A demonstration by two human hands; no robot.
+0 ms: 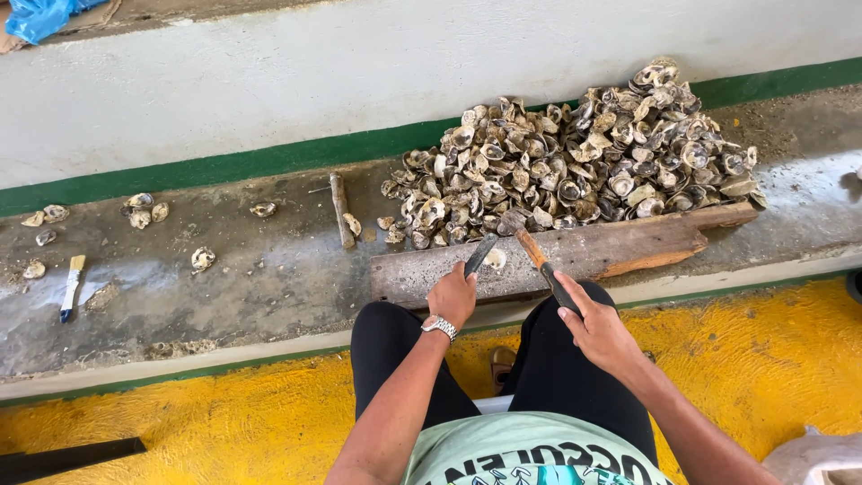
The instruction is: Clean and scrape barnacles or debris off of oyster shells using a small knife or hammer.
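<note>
Gripping a flat blade (pixel 480 255) in my left hand (pixel 452 296), right hand (pixel 597 330) clamped on a hammer (pixel 537 253), oyster shell (pixel 495 259) on wooden plank (pixel 620 249), shell pile (pixel 575 157) behind.

The shells (pixel 575 153) are grey and white, the floor (pixel 224 422) yellow, the wall stripe (pixel 224 166) green, the trousers (pixel 395 350) black.

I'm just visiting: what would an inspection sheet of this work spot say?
Surface: wet grey concrete ledge with a worn plank on it.
Job's things: shell pile behind the plank; one shell on it.
Clutter: stray shells, brush, stick.
Hands: left hand holds a knife; right hand holds a hammer.
Cables: nothing seen.
Surroundings: yellow floor, green-striped wall, blue bag.
</note>
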